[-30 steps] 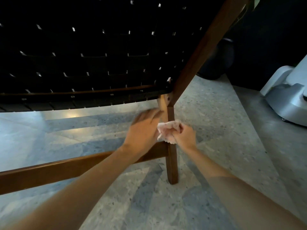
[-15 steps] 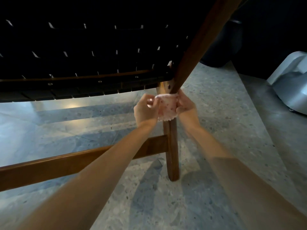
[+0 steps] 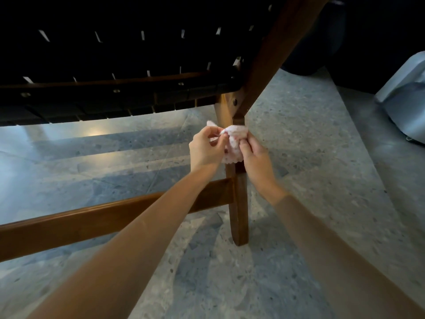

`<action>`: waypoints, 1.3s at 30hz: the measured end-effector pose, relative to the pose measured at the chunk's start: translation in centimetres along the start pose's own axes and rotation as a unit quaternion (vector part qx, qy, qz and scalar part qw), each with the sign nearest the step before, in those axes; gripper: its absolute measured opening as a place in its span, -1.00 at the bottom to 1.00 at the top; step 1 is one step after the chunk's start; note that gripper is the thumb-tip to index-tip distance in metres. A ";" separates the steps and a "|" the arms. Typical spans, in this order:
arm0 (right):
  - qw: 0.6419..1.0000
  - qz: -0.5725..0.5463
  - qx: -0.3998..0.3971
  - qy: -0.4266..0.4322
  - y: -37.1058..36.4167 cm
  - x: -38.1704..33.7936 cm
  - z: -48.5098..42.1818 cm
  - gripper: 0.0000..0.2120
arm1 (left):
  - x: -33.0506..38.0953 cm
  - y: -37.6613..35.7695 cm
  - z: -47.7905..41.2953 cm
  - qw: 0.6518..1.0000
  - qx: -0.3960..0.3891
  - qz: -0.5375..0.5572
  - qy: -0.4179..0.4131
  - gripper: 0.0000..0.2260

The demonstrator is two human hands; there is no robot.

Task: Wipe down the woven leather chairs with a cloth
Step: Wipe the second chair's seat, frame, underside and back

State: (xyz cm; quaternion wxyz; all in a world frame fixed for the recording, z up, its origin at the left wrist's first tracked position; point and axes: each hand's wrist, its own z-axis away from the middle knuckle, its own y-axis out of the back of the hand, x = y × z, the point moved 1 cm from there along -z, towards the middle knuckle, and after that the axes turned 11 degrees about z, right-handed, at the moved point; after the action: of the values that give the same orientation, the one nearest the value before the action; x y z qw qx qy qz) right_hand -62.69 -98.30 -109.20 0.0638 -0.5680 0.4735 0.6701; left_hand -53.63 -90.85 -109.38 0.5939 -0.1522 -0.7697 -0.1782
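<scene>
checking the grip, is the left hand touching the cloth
Touching. The head view shows the left hand pinching an edge of the cloth between thumb and fingers.

Behind cloth (image 3: pixel 235 140), leg (image 3: pixel 239 215) section hidden; woven seat (image 3: pixel 115 54) cut off top, left.

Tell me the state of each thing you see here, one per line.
left hand: pinches the cloth by its edge.
right hand: grips the cloth.
cloth: bunched, in front of the chair leg.
chair leg: upright on the floor.
woven seat: touched by neither hand.
</scene>
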 end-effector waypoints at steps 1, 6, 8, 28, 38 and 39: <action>1.000 0.003 -0.005 -0.006 -0.1 0.8 0.6 -0.76 | -0.2 0.2 0.5 1.000 -0.016 -0.013 0.019 -0.88; 0.997 0.044 -0.039 -0.059 -1.0 4.9 4.8 -0.74 | -2.3 0.9 3.9 0.986 -0.117 -0.104 0.056 -0.84; 0.994 0.031 -0.058 -0.087 -1.1 5.6 6.2 -0.69 | -2.6 0.9 4.8 0.982 -0.132 -0.129 0.047 -0.85; 0.986 0.152 0.067 0.000 -4.0 5.4 6.4 -0.56 | -3.7 12.0 8.5 0.928 -0.207 -0.305 -0.050 -0.67; 0.977 0.153 -0.072 -0.129 -4.6 12.6 13.3 -0.62 | -3.5 11.5 8.3 0.944 -0.167 -0.278 -0.054 -0.70; 0.979 0.147 -0.059 -0.131 -4.5 12.0 12.8 -0.63 | -3.5 11.6 8.3 0.944 -0.168 -0.278 -0.056 -0.70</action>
State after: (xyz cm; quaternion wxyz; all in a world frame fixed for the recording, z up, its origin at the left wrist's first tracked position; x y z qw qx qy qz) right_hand -73.02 -92.22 -122.79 -0.0076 -0.4026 0.4988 0.7675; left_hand -54.72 -76.88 -113.62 0.4426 -0.0391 -0.7722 -0.4543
